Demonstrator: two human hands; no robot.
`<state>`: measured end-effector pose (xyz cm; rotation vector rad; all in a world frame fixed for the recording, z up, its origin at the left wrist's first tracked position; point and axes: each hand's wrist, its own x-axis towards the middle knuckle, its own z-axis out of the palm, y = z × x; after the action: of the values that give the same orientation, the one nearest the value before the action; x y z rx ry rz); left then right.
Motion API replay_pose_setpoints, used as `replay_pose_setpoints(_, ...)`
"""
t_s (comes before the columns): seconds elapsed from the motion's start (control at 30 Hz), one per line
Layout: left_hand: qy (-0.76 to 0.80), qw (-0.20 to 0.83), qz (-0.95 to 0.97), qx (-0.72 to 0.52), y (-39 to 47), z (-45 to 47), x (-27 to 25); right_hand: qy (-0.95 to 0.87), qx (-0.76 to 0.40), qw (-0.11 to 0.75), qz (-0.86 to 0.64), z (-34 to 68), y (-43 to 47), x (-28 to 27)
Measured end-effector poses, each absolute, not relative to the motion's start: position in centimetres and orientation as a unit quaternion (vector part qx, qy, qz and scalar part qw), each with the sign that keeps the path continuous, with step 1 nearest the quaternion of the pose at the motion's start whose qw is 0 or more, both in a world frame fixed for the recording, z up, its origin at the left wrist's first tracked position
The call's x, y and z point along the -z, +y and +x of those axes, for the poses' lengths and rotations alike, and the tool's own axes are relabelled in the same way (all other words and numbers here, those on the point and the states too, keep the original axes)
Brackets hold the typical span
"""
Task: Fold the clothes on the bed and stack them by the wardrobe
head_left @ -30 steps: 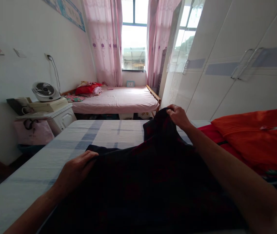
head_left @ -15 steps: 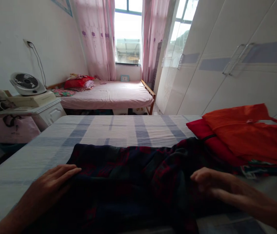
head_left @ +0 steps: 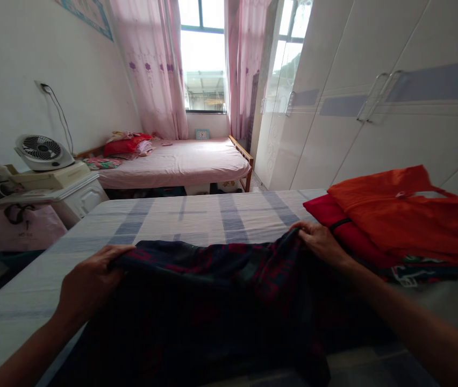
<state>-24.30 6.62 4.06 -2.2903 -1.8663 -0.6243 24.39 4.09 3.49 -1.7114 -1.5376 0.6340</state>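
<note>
I see left hand (head_left: 87, 279) clamped on the near-left edge of the dark plaid cloth (head_left: 221, 301), spread on the striped bed (head_left: 197, 215). Right hand (head_left: 321, 242) pinches its far-right edge, just beside the red clothes pile (head_left: 394, 220).

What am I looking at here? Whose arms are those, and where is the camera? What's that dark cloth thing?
The camera sits on a person's head and looks down, so the two arms are that person's own. The left hand and the right hand each grip the far edge of a dark plaid garment spread on a bed with a checked sheet. Beside the right hand lies a pile of folded clothes, with an orange garment on top. Further off you can see a pink bed, a small fan and a white wardrobe.
</note>
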Motion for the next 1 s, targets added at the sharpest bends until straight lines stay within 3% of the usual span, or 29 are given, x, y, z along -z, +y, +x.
replay_pose_setpoints(0.1, -0.563, 0.112, -0.740, 0.351, 6.3, -24.0, -4.4, -0.530, -0.237, 0.525, -0.622, 25.0, 5.6, -3.8)
replay_pose_setpoints(0.17, -0.521, 0.135, -0.756, 0.372, 5.4, -24.7, -3.2, -0.473, -0.262, 0.577, -0.612, 25.6, 5.8, -3.3)
replay_pose_setpoints(0.33, -0.425, 0.114, -0.866, 0.235, 3.7, -27.8, 1.2, -0.402, -0.332, 0.566, -0.639, 26.5, 5.4, -0.9)
replay_pose_setpoints(0.53, -0.483, 0.145, -0.841, 0.194, 3.9, -28.0, 0.4, -0.384, -0.367, 0.582, -0.615, 26.4, 5.4, -1.6)
replay_pose_setpoints(0.63, -0.467, 0.092, -0.867, 0.147, 3.7, -28.0, -0.4, -0.444, -0.297, 0.495, -0.685, 27.0, 4.6, -1.9)
replay_pose_setpoints(0.73, -0.462, -0.051, -0.879, 0.106, 3.5, -28.3, -1.7, -0.550, -0.071, 0.351, -0.754, 26.7, 3.2, -2.1)
replay_pose_setpoints(0.83, -0.503, -0.144, -0.841, 0.137, 4.6, -28.2, -3.7, -0.621, 0.098, 0.311, -0.713, 24.6, 2.3, -2.9)
replay_pose_setpoints(1.0, -0.543, -0.075, -0.822, 0.151, 10.2, -26.3, -3.7, -0.709, 0.054, 0.217, -0.669, 19.0, 3.0, -3.8)
